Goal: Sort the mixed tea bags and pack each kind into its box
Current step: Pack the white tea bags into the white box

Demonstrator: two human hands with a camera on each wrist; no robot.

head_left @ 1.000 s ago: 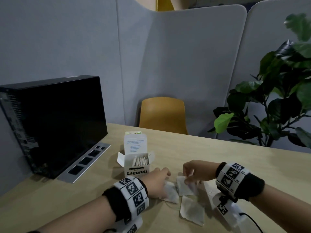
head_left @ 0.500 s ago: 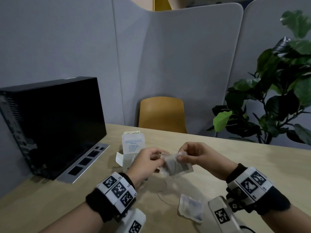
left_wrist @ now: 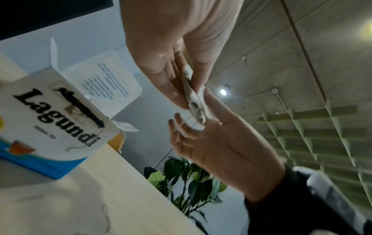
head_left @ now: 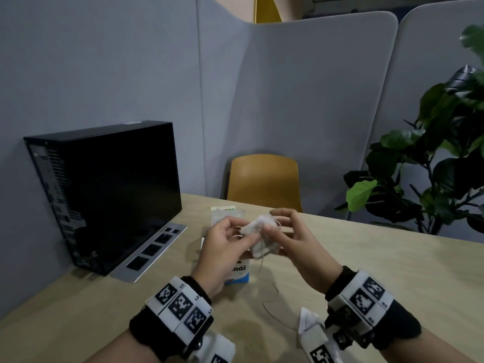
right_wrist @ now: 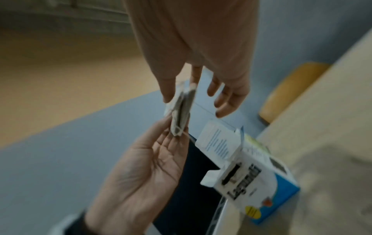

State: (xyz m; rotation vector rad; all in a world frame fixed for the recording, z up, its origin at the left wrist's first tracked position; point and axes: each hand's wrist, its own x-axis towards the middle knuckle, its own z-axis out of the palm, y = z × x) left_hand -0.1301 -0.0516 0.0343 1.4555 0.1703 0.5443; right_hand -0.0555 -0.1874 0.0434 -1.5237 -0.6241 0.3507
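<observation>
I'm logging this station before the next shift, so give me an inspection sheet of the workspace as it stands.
Surface: light wooden table, bare wood on the right.
Job's things: open Lagundi box stands upright, lid flap up; tea bags held above it.
Clutter: loose string lies on the table.
Hands: left hand and right hand both pinch the tea bags.
Cables: one thin cable hangs from the right wrist camera.
Surroundings: black computer case, yellow chair, plant, grey partitions.
</observation>
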